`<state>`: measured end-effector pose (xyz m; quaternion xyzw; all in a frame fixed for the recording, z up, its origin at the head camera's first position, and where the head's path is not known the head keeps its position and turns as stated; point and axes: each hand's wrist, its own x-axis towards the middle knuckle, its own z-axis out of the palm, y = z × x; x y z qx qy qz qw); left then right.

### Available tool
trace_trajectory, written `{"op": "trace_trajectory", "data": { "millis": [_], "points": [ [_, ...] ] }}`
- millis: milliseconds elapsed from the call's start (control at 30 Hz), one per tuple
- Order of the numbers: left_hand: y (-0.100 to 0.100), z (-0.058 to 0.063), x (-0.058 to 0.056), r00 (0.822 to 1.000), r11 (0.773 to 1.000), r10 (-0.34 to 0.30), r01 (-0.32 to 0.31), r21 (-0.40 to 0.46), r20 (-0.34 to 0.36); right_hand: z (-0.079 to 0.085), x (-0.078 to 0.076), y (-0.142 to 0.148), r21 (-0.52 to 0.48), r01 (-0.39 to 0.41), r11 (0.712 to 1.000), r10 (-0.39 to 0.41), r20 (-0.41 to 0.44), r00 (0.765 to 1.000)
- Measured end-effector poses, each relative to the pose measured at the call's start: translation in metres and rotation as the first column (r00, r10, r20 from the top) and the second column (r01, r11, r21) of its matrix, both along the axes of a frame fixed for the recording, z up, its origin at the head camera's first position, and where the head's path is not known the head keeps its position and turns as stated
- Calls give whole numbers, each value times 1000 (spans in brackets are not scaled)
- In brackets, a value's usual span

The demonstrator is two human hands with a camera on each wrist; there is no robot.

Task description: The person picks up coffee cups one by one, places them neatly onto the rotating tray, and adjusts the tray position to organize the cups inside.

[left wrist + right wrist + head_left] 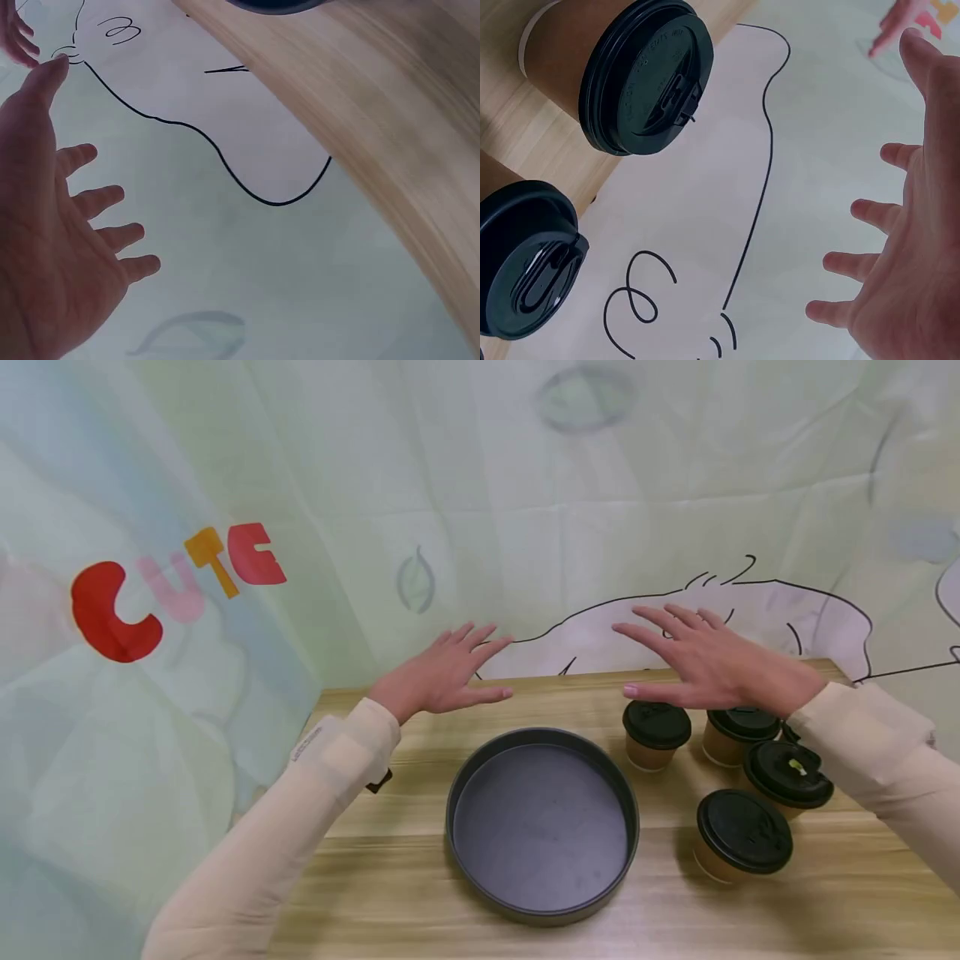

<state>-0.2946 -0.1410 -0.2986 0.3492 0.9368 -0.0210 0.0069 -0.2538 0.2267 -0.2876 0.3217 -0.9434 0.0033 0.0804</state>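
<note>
On my feed I note left hand (450,672) fingers spread, empty; round dark pan (543,827) on the tabletop (375,893); right hand (705,664) likewise, near crowded lidded cups (744,831) that a low sweep could, I judge, clip and topple.

A pale printed cloth (480,543) hung beyond the far edge of the table (352,877); colourful letters (187,603) (they spelled CUTE) showed past the left edge.

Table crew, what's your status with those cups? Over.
Left hand, right hand: raised, fingers spread, empty. Lidded cups: standing right of round pan. Rear cup: partly hidden behind right hand.
</note>
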Motion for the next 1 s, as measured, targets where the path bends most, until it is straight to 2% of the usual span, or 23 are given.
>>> {"op": "trace_trajectory", "data": {
  "millis": [167, 367, 500, 600, 767, 867, 1000],
  "points": [
    [-12, -11, 5, 995, 998, 0, -6, 64, 98, 4, 13, 8, -7, -12, 1000, 12, -17, 1000],
    [-27, -31, 17, 964, 987, 42, -81, 140, 264, 9, 32, 15, -17, -37, 999, 36, -31, 999],
    [-36, -48, 24, 958, 984, 44, -90, 151, 283, 7, 48, 20, -37, -67, 997, 66, -52, 996],
    [-42, -61, 28, 950, 979, 18, -79, 186, 311, 4, 62, 23, -48, -84, 995, 82, -51, 995],
    [-47, -79, 35, 900, 958, -31, -97, 269, 435, -7, 85, 25, -56, -108, 993, 107, -19, 994],
    [-47, -85, 38, 870, 947, -56, -109, 301, 490, -15, 101, 25, -57, -114, 992, 115, 7, 993],
    [-46, -92, 42, 849, 942, -62, -125, 312, 525, -28, 121, 28, -44, -115, 992, 117, 36, 992]
  ]
}}
